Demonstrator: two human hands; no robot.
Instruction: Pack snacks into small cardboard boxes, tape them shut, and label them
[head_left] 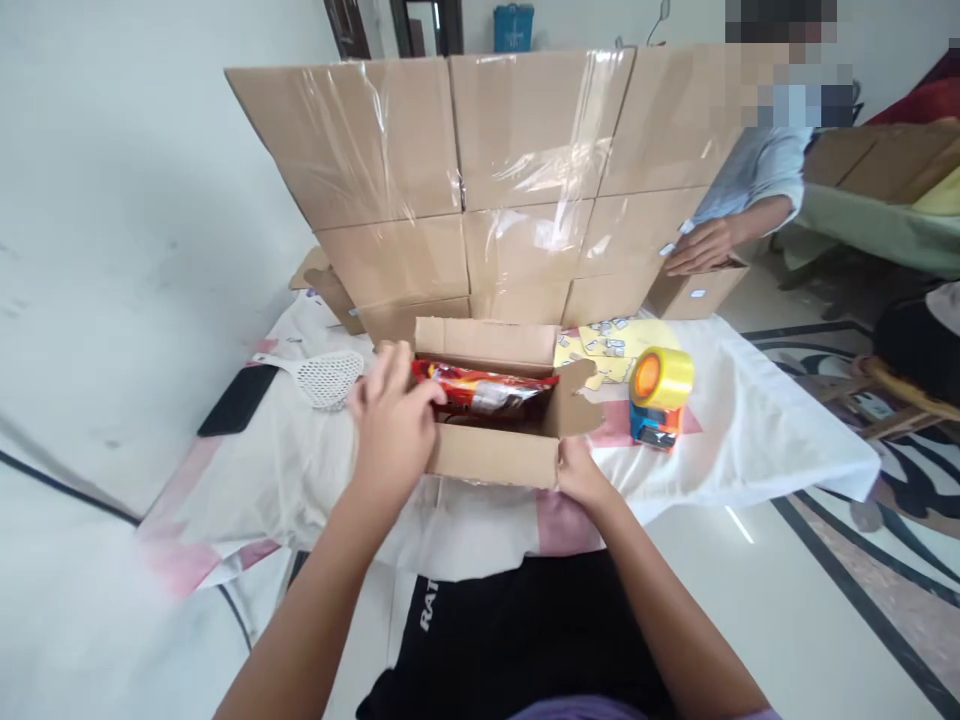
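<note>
An open cardboard box (495, 455) lies on the cloth-covered table in front of me, its flaps raised. Inside it is a shiny red packet (487, 390), whose print I cannot read. My left hand (394, 410) is curled over the box's left end, thumb by the packet's left end; whether it also touches the packet I cannot tell. At the front right corner, my right hand (581, 472) grips the box edge, with part of its fingers hidden. A torn right flap (577, 398) sticks out above that hand.
Behind the box stands a tall wall of taped cartons (525, 150). A yellow tape roll (661, 378) rests on a tape dispenser (656, 425) at right. At left are a white fly swatter (326, 380) and a black slab (236, 402). A co-worker's hand (705, 245) touches another box (697, 290).
</note>
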